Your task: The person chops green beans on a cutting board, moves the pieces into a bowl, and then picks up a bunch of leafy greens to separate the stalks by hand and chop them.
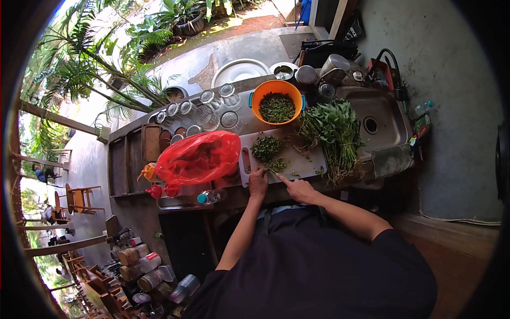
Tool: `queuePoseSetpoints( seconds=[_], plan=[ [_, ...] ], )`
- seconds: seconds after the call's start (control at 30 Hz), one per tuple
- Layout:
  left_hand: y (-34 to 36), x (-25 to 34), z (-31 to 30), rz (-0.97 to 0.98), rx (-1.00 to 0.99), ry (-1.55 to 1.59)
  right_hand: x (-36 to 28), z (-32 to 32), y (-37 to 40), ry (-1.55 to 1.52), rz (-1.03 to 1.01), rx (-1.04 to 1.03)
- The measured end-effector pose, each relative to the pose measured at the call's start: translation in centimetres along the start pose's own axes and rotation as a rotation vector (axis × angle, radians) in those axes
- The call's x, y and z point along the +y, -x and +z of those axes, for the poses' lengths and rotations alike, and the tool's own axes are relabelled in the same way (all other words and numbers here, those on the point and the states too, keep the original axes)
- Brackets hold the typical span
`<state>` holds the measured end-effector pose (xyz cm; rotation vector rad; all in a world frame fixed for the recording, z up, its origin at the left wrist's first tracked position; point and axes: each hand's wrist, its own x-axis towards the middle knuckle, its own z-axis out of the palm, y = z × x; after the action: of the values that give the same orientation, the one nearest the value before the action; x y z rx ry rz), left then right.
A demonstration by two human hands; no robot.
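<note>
A white cutting board (313,157) lies on the counter in front of me, with a pile of chopped leafy greens (266,148) on it and a smaller heap nearer to me. My left hand (258,183) is closed at the board's near edge, its fingertips pinching greens. From the right, my right hand (302,190) grips a knife, index finger stretched forward; the handle is hidden and the thin blade barely shows. Beyond the board stands an orange colander (257,106) holding more chopped greens. A large bunch of uncut greens (334,133) with roots lies at the board's right.
Left of the board sits a red plastic bag (199,159), with a plastic bottle (211,197) nearer to me. Several glass jars (230,121) stand behind the bag. To the right is a steel sink (390,109). A white round lid (239,70) lies beyond the counter's far edge.
</note>
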<state>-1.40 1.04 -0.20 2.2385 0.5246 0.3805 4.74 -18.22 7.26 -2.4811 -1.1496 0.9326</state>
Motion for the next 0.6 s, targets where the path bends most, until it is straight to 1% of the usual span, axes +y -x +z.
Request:
queuePoseSetpoints(
  seconds=[0.1,0.17,0.2,0.37,0.6],
  plan=[
    [0.0,0.0,-0.1,-0.005,-0.006,0.014,0.7,1.2,-0.5,-0.040,-0.009,0.000],
    [0.0,0.1,0.1,-0.005,-0.007,0.016,1.2,2.1,-0.8,0.003,0.014,0.066],
    [-0.1,0.0,0.1,0.001,-0.008,0.013,1.5,2.5,-1.1,0.005,0.013,0.067],
    [0.1,0.4,-0.1,-0.016,-0.009,0.029,1.1,3.7,-2.5,0.050,-0.032,0.202],
    [0.2,-0.1,0.1,-0.026,0.025,-0.013,1.9,3.1,-1.1,0.086,-0.046,0.180]
  ],
)
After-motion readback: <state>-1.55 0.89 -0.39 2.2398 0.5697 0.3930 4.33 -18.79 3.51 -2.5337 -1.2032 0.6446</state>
